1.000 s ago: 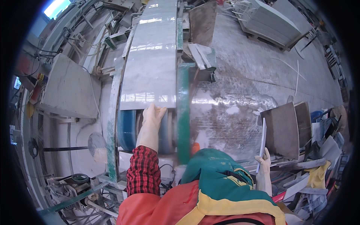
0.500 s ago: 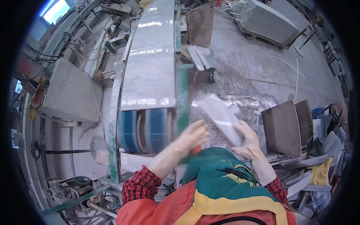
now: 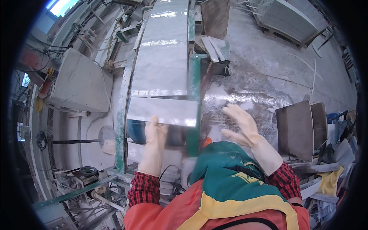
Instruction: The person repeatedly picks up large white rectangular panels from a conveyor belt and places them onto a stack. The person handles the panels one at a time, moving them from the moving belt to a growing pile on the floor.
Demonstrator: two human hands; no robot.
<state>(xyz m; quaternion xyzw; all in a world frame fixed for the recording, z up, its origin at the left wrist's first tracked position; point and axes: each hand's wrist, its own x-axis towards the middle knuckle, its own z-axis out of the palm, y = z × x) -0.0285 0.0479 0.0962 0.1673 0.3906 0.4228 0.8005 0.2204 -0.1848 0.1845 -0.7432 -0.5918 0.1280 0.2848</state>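
Observation:
A small grey stone tile (image 3: pixel 163 111) lies across the near end of a green-framed conveyor (image 3: pixel 194 92), just below a long glossy grey slab (image 3: pixel 165 57). My left hand (image 3: pixel 153 136), gloved, reaches forward with flat fingers touching the tile's near edge, above a blue roller (image 3: pixel 134 132). My right hand (image 3: pixel 241 126), also gloved, hovers open to the right of the conveyor frame over the wet floor and holds nothing. Red checked sleeves and a green-and-orange vest fill the lower edge.
Brown slabs (image 3: pixel 295 130) lean upright at the right beside yellow cloth and scrap. A grey machine housing (image 3: pixel 80 82) stands left of the conveyor. A pallet of stacked slabs (image 3: pixel 287 19) sits far right. Cables and pipes lie at the lower left (image 3: pixel 84 172).
Half a second ago both hands held the small tile up at my right. It now lies on the conveyor's near end; my right hand has let go and drawn back.

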